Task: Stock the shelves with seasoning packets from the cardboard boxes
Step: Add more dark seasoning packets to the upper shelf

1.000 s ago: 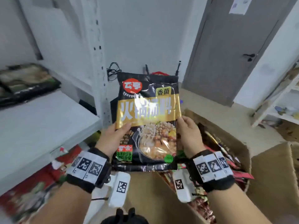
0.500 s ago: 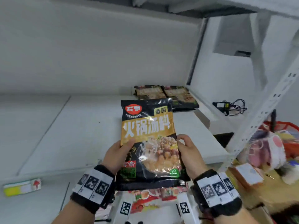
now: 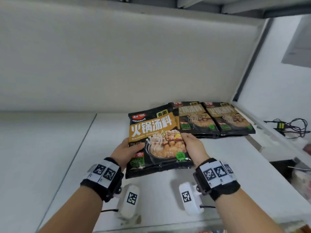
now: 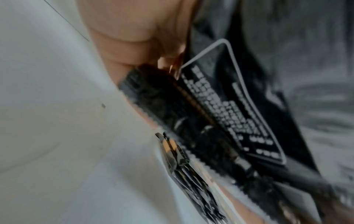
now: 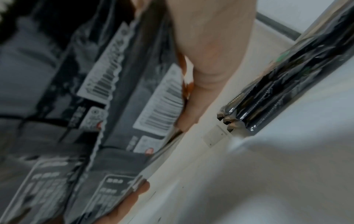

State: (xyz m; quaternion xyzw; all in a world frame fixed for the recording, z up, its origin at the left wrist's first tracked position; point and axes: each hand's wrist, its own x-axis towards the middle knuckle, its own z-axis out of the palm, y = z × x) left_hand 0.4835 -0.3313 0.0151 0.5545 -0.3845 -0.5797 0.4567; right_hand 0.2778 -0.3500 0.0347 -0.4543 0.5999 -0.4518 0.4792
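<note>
Head view: packet front (image 3: 156,140) — right wrist: barcoded back.

Bare forearms, black wristbands with tag markers, white camera pods.
Left hand (image 3: 125,153) and right hand (image 3: 193,147): no sleeves, no gloves. Each wrist wears a fuzzy black band (image 3: 101,187) topped by white panels printed with black square codes (image 3: 217,172). A white rounded pod (image 3: 128,200) with its own code hangs on the inner side of each wrist; thin black cable near each pod.
</note>
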